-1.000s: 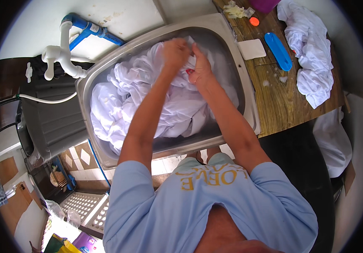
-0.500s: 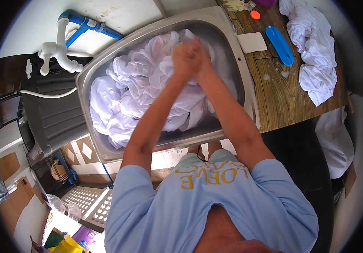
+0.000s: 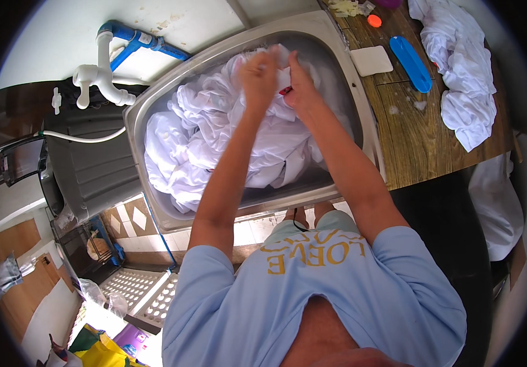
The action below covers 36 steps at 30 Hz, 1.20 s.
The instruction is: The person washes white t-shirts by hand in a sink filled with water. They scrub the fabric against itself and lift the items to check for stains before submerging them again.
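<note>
A heap of wet white cloth (image 3: 205, 101) fills much of the metal sink (image 3: 370, 131), lying in cloudy water. Over its far part, my left hand (image 3: 258, 79) is raised and smeared by motion, so its grip on the cloth cannot be made out. Close beside it on the right, my right hand (image 3: 300, 85) grips a fold of the white cloth, thumb pointing up. A small red and dark patch shows on the fabric at that palm. The two hands are slightly apart.
Right of the sink, a wooden counter (image 3: 410, 140) bears a white square block (image 3: 372, 60), a blue elongated brush-like piece (image 3: 410, 64), an orange cap (image 3: 374, 21) and a bundled white cloth (image 3: 459, 67). A white tap (image 3: 101, 79) and a dark drainboard (image 3: 89, 168) are at left.
My hands were pressed together over the cloth and are now apart, the left one shifted left. A fold of cloth with the red patch now shows by my right palm. The view shifted slightly.
</note>
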{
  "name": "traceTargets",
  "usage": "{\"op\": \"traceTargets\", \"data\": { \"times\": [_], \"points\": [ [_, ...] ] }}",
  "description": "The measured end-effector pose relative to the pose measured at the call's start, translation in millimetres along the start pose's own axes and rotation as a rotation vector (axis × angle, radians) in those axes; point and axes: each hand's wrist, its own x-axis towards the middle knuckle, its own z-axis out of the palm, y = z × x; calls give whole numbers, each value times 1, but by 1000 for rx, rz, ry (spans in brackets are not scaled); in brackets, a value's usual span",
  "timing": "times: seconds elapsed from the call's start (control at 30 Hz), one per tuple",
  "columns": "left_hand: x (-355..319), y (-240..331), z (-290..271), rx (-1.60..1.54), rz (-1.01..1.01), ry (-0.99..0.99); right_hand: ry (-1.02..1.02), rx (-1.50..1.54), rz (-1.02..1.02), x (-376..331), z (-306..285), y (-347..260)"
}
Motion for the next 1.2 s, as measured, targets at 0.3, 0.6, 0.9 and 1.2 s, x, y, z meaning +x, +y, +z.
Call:
{"op": "traceTargets", "data": {
  "times": [0.3,0.6,0.9,1.2],
  "points": [
    [11,-23,1,376,26,-159,230,-33,-43,-18,19,24],
    [10,-33,-3,234,40,-184,327,-81,-51,-21,19,20],
    [-16,-20,16,411,247,-175,13,108,10,-8,-9,7],
    [-20,2,28,289,273,-220,-45,32,-59,-5,-34,3]
  ]
}}
